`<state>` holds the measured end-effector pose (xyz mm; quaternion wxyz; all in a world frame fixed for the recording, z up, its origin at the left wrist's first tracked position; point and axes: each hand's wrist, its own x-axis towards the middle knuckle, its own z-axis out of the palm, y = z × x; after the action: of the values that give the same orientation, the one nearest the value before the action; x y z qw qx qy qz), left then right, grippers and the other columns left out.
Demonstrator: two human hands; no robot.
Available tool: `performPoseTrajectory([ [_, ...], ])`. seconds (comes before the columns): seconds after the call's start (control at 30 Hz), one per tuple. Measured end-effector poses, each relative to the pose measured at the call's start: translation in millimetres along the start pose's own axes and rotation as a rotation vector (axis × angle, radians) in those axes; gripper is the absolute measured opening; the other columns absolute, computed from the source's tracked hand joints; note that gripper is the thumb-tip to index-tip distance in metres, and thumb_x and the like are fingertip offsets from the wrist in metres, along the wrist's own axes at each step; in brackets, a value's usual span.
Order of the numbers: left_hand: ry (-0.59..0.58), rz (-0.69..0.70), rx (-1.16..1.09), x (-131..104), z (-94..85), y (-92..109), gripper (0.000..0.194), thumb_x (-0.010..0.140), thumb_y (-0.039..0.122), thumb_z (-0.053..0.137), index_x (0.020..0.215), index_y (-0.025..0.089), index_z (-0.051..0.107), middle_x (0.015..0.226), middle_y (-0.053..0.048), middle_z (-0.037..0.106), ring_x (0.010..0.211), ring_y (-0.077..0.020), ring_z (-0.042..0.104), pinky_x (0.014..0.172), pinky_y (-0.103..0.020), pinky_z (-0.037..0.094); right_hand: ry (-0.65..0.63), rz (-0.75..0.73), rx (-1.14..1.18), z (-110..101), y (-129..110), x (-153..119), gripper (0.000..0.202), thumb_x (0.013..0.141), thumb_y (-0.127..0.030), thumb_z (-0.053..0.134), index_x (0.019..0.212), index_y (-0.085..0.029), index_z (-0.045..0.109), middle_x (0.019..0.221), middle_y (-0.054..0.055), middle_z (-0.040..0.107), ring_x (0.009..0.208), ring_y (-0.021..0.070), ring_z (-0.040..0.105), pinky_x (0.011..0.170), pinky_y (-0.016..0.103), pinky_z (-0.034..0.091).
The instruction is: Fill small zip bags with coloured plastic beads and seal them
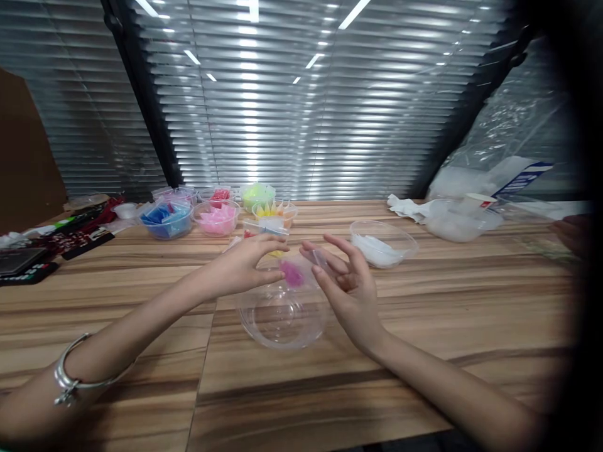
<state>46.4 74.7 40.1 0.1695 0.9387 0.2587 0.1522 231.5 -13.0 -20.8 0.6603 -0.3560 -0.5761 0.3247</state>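
Over a clear round plastic bowl [254, 333], a small clear plastic bag with magenta contents [294, 274] hangs between my two hands, slightly blurred. My right hand [351, 289] pinches the bag's clear right end between thumb and fingers, the other fingers loosely curled. My left hand [252, 263] reaches in from the left, its thumb against or just beside the bag's left edge and its fingers stretched apart from the thumb. Whether that thumb touches the bag is unclear. A small clear bag with red bits [264, 231] shows just behind my left fingers.
Behind stand clear bowls of blue packets [167, 216], pink packets [217, 218], yellow and orange packets [277, 210] and green ones [257, 194]. A bowl of white packets [377, 250] is at right. Far right are plastic bags [464, 216] and another person's hand [570, 232]. A calculator [23, 263] lies left.
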Motion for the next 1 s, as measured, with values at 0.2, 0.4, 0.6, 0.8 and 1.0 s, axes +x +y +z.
performPoseTrajectory([
  [0.2, 0.005, 0.063, 0.185, 1, 12.0, 12, 0.019, 0.088, 0.031, 0.056, 0.099, 0.015, 0.058, 0.104, -0.008, 0.059, 0.094, -0.0201, 0.056, 0.078, -0.032, 0.046, 0.194, -0.076, -0.058, -1, -5, 7, 0.038, 0.091, -0.022, 0.056, 0.124, -0.031, 0.04, 0.129, 0.007, 0.059, 0.122, 0.0238, 0.056, 0.104, 0.049, 0.046],
  [0.4, -0.065, -0.053, 0.24, 13, 24.2, 10, 0.036, 0.092, 0.037, 0.046, 0.067, 0.014, 0.058, 0.064, -0.004, 0.059, 0.057, -0.0117, 0.05, 0.057, -0.027, 0.033, 0.172, -0.075, -0.039, -2, -2, 11, 0.044, 0.091, -0.025, 0.055, 0.129, -0.033, 0.034, 0.134, 0.007, 0.055, 0.12, 0.0238, 0.058, 0.103, 0.049, 0.047],
  [0.6, -0.145, -0.026, 0.094, 18, 36.1, 13, 0.045, 0.096, 0.041, 0.037, 0.072, 0.015, 0.064, 0.062, -0.002, 0.061, 0.052, -0.0103, 0.049, 0.052, -0.025, 0.031, 0.066, 0.036, 0.082, -1, -3, 10, 0.045, 0.09, -0.029, 0.059, 0.128, -0.033, 0.035, 0.121, 0.005, 0.064, 0.118, 0.023, 0.059, 0.099, 0.045, 0.051],
  [0.8, -0.263, 0.115, 0.051, 23, 42.0, 12, 0.022, 0.089, 0.032, 0.054, 0.093, 0.019, 0.072, 0.09, -0.006, 0.07, 0.081, -0.0175, 0.063, 0.07, -0.026, 0.045, 0.034, 0.104, 0.162, -1, 8, 8, 0.026, 0.091, -0.031, 0.057, 0.115, -0.028, 0.047, 0.097, 0.001, 0.067, 0.087, 0.0156, 0.066, 0.085, 0.035, 0.054],
  [1.0, -0.443, 0.197, -0.036, 26, 38.3, 13, 0.015, 0.087, 0.021, 0.058, 0.093, 0.019, 0.071, 0.096, -0.003, 0.069, 0.088, -0.0147, 0.062, 0.076, -0.022, 0.046, 0.037, 0.103, 0.253, -3, 10, 9, 0.022, 0.09, -0.028, 0.057, 0.111, -0.026, 0.05, 0.087, -0.001, 0.062, 0.071, 0.0091, 0.059, 0.072, 0.024, 0.05],
])
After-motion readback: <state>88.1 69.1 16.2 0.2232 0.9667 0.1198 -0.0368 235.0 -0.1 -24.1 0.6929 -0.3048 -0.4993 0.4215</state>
